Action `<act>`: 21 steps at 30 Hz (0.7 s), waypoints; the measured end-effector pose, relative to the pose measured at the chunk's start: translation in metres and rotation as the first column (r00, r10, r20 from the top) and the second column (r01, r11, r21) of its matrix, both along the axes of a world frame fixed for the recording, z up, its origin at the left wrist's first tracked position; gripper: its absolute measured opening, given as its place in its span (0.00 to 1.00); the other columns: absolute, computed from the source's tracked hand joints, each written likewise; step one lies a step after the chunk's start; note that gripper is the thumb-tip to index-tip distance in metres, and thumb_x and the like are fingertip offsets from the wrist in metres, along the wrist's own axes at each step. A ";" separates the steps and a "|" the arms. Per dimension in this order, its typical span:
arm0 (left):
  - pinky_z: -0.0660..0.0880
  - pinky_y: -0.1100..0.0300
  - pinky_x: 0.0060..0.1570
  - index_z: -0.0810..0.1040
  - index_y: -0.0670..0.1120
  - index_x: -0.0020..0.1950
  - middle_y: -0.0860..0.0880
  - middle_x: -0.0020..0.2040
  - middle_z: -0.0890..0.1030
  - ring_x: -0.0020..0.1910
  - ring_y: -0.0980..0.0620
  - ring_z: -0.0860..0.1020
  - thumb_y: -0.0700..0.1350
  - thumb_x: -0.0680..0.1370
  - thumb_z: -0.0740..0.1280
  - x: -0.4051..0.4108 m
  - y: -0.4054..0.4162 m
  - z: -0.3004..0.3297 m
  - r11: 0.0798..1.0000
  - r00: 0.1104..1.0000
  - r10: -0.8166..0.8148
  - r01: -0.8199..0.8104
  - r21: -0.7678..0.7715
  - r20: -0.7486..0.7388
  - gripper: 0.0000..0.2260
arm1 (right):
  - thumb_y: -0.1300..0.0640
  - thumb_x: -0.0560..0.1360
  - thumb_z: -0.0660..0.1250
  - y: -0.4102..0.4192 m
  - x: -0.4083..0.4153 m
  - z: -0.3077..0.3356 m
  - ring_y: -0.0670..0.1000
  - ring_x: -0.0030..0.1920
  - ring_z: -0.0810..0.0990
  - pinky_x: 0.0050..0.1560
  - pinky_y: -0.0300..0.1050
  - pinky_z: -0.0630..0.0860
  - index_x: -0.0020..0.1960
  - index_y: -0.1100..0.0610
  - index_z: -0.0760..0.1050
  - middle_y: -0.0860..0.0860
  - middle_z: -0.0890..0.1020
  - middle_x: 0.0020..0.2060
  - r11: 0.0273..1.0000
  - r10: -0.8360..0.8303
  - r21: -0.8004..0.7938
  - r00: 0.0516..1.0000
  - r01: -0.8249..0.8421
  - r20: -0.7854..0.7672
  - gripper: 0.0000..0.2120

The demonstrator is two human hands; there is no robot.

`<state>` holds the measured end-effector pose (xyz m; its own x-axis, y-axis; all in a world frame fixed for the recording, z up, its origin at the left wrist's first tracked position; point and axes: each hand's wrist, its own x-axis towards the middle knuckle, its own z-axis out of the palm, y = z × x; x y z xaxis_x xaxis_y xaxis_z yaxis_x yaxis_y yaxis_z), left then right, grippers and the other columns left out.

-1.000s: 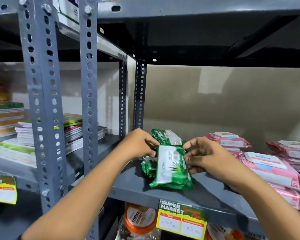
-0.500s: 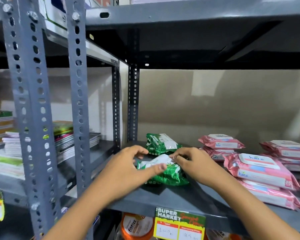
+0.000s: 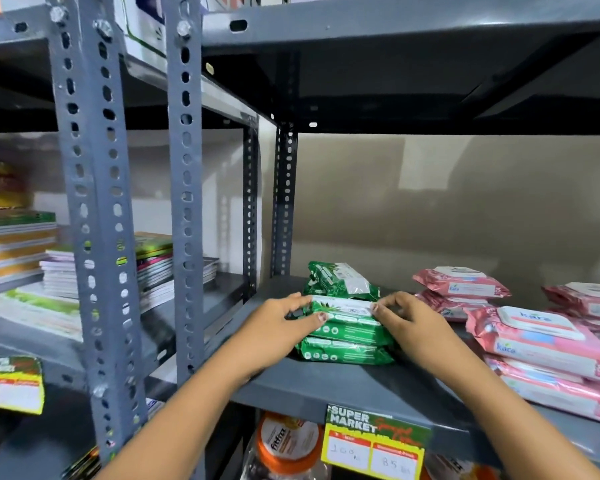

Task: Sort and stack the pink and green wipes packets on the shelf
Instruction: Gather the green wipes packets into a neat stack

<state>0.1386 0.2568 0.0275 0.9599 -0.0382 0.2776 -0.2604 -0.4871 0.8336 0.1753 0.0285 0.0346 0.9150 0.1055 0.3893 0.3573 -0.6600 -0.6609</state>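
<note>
A short stack of green wipes packets (image 3: 347, 341) lies on the grey shelf (image 3: 326, 386) near its left post. My left hand (image 3: 274, 330) grips the left end of the top green packet (image 3: 342, 305), and my right hand (image 3: 413, 323) grips its right end. Another green packet (image 3: 340, 278) lies just behind the stack. Pink wipes packets lie to the right: a pile of two at the back (image 3: 461, 289), a front pile (image 3: 548, 358), and more at the far right edge (image 3: 589, 303).
Perforated grey uprights (image 3: 184, 202) stand left of the shelf, with stacked books (image 3: 66, 271) beyond them. A dark shelf (image 3: 395, 32) hangs overhead. A green and yellow price tag (image 3: 374, 441) clips to the shelf's front edge, above jars (image 3: 284, 445).
The green packet held upright in both hands has been laid flat on top of the green stack. My view has shifted slightly closer and to the right.
</note>
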 end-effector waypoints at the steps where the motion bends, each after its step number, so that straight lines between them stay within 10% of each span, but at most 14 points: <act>1: 0.58 0.60 0.68 0.73 0.54 0.71 0.55 0.77 0.65 0.73 0.56 0.64 0.64 0.69 0.71 0.002 0.001 -0.003 0.999 1.000 0.006 -0.006 -0.037 -0.003 0.33 | 0.47 0.78 0.66 0.001 0.000 -0.001 0.46 0.43 0.81 0.42 0.40 0.73 0.51 0.51 0.79 0.45 0.84 0.41 0.997 0.037 0.065 0.999 -0.035 -0.040 0.08; 10: 0.75 0.43 0.61 0.87 0.54 0.47 0.56 0.59 0.84 0.59 0.51 0.80 0.61 0.64 0.73 0.013 -0.001 -0.008 0.943 0.992 -0.008 -0.036 -0.331 -0.128 0.17 | 0.46 0.80 0.63 0.000 -0.012 -0.002 0.38 0.49 0.83 0.46 0.33 0.76 0.57 0.44 0.80 0.41 0.86 0.48 0.988 0.089 0.135 0.992 -0.077 -0.087 0.10; 17: 0.71 0.46 0.66 0.79 0.70 0.57 0.61 0.62 0.80 0.62 0.57 0.78 0.57 0.66 0.70 0.013 -0.001 -0.012 0.963 0.994 -0.054 0.027 -0.270 -0.093 0.19 | 0.46 0.80 0.63 -0.002 -0.026 0.002 0.45 0.56 0.82 0.63 0.48 0.76 0.67 0.49 0.78 0.46 0.85 0.56 0.994 0.090 0.071 0.991 -0.083 -0.097 0.18; 21: 0.69 0.49 0.67 0.86 0.55 0.54 0.66 0.63 0.79 0.62 0.56 0.78 0.58 0.68 0.68 0.008 -0.001 -0.005 0.986 0.992 -0.059 0.041 -0.163 -0.107 0.18 | 0.45 0.81 0.62 -0.003 -0.027 0.007 0.47 0.59 0.81 0.66 0.52 0.74 0.68 0.49 0.77 0.47 0.84 0.58 0.993 0.114 0.001 0.984 -0.115 -0.136 0.19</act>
<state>0.1470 0.2562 0.0230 0.9832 -0.0502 0.1755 -0.1821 -0.3338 0.9249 0.1483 0.0257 0.0413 0.9411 0.2146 0.2613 0.3379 -0.6247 -0.7040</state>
